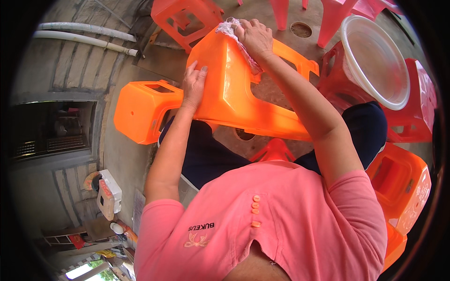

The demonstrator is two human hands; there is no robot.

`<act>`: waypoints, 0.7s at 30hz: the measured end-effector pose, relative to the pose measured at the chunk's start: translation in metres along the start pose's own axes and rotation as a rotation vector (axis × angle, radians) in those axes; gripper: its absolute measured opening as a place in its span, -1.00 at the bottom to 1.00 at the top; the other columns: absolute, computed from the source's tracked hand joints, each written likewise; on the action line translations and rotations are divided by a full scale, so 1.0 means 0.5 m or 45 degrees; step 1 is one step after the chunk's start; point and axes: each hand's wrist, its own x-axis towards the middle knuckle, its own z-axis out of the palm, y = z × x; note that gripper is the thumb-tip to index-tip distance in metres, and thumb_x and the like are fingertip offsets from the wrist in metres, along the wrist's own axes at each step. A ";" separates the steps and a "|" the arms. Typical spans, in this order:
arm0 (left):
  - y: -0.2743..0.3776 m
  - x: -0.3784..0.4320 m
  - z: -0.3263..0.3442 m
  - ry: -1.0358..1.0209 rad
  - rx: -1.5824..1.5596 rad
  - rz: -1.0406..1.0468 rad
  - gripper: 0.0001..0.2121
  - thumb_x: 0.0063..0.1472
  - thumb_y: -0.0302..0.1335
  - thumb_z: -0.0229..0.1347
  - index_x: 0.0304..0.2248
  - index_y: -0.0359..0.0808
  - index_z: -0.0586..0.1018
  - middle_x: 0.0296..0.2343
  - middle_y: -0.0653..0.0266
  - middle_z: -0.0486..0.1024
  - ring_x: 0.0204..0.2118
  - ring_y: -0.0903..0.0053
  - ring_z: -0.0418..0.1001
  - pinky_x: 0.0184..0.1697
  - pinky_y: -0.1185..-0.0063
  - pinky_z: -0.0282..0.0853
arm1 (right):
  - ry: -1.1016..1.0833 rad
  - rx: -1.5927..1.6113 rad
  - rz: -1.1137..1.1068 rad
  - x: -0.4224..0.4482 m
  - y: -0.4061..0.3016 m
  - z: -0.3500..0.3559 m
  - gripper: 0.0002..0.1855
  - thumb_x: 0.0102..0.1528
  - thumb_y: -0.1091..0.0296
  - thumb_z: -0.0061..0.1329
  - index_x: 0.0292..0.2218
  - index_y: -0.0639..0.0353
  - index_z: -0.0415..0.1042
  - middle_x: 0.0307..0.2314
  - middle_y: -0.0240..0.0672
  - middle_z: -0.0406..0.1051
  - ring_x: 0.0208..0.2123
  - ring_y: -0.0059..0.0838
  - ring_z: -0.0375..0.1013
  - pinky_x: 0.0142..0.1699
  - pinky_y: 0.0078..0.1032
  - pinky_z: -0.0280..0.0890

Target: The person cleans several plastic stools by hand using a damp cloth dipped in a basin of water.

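An orange plastic stool (pixel 237 84) lies tipped on its side across my lap, with its legs pointing right. My left hand (pixel 194 84) rests on the stool's seat face near the left edge, its thumb and fingers apart. Over the far upper corner, my right hand (pixel 255 38) presses a pinkish-white cloth (pixel 235 31) against the stool. The cloth hangs down the stool's side, and part of it is hidden under my palm and fingers.
Another orange stool (pixel 135 110) lies at the left. At the right, a white plastic basin (pixel 376 61) holding water stands on a red stool (pixel 337 73). More orange stools (pixel 400 182) are at lower right, and a red stool (pixel 188 21) is at the top. White pipes (pixel 86 40) run along the wall.
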 end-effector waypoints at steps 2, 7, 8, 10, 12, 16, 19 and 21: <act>-0.003 0.006 0.004 -0.010 0.002 0.022 -0.47 0.40 -0.07 -0.04 -0.37 -0.50 0.61 0.15 -0.24 0.29 0.20 -0.01 0.24 0.26 0.30 0.11 | 0.236 0.094 -0.148 -0.023 0.001 0.025 -0.46 0.21 -0.11 -0.21 0.01 0.08 0.47 -0.06 -0.15 0.43 0.13 -0.13 0.29 0.17 -0.16 0.12; -0.036 -0.009 0.013 -0.007 -0.056 0.056 -0.59 0.36 -0.17 0.01 -0.33 -0.45 0.59 0.13 -0.22 0.30 0.18 -0.03 0.26 0.24 0.27 0.16 | 0.022 0.181 -0.830 -0.124 -0.098 -0.070 -0.57 0.11 -0.02 -0.07 -0.14 0.06 0.58 -0.15 -0.36 0.48 0.10 -0.27 0.30 0.28 -0.20 0.04; -0.045 -0.015 0.007 -0.021 -0.012 0.038 -0.63 0.34 -0.21 0.02 -0.32 -0.44 0.59 0.13 -0.21 0.30 0.18 -0.02 0.27 0.24 0.27 0.18 | -0.285 0.189 -0.867 -0.129 -0.117 -0.096 -0.64 0.11 0.03 -0.04 -0.18 0.00 0.60 -0.16 -0.42 0.46 0.07 -0.36 0.31 0.29 -0.21 0.02; -0.024 -0.013 0.009 -0.030 -0.056 0.041 -0.72 0.30 -0.31 0.05 -0.29 -0.41 0.58 0.12 -0.21 0.31 0.17 -0.01 0.28 0.23 0.28 0.21 | -0.380 0.153 -0.937 -0.107 -0.107 -0.100 -0.66 0.10 0.03 -0.02 -0.21 -0.01 0.61 -0.19 -0.46 0.47 0.04 -0.39 0.32 0.28 -0.22 0.03; -0.007 -0.016 0.012 0.009 -0.126 0.079 -0.77 0.28 -0.35 0.07 -0.29 -0.40 0.58 0.11 -0.20 0.32 0.17 -0.01 0.29 0.22 0.28 0.23 | -0.369 0.171 -0.972 -0.072 -0.085 -0.086 -0.70 0.12 0.05 -0.03 -0.24 -0.03 0.60 -0.22 -0.52 0.48 0.03 -0.43 0.34 0.25 -0.27 0.06; 0.045 -0.011 0.027 -0.007 -0.014 0.086 -0.60 0.36 -0.21 0.01 -0.40 -0.45 0.57 0.14 -0.22 0.30 0.18 -0.01 0.25 0.25 0.29 0.14 | -0.205 0.240 -0.577 0.036 0.016 -0.033 -0.61 0.21 -0.04 -0.16 -0.17 -0.08 0.63 -0.08 -0.52 0.50 0.06 -0.41 0.36 0.18 -0.33 0.11; 0.057 -0.019 0.022 -0.032 0.035 0.026 -0.49 0.41 -0.12 -0.04 -0.47 -0.48 0.55 0.18 -0.22 0.26 0.20 0.00 0.21 0.27 0.30 0.07 | -0.337 0.554 -0.017 0.067 0.053 -0.016 -0.36 0.22 -0.29 -0.37 -0.06 -0.11 0.60 -0.02 -0.35 0.52 0.04 -0.22 0.45 0.15 -0.23 0.21; 0.047 -0.020 0.018 -0.027 0.023 0.025 -0.49 0.41 -0.12 -0.03 -0.48 -0.47 0.54 0.18 -0.22 0.26 0.20 0.00 0.22 0.27 0.30 0.08 | -0.549 0.616 0.313 0.067 0.103 -0.012 -0.31 0.24 -0.29 -0.38 0.07 -0.01 0.49 -0.01 -0.14 0.49 0.06 -0.08 0.42 0.18 -0.33 0.21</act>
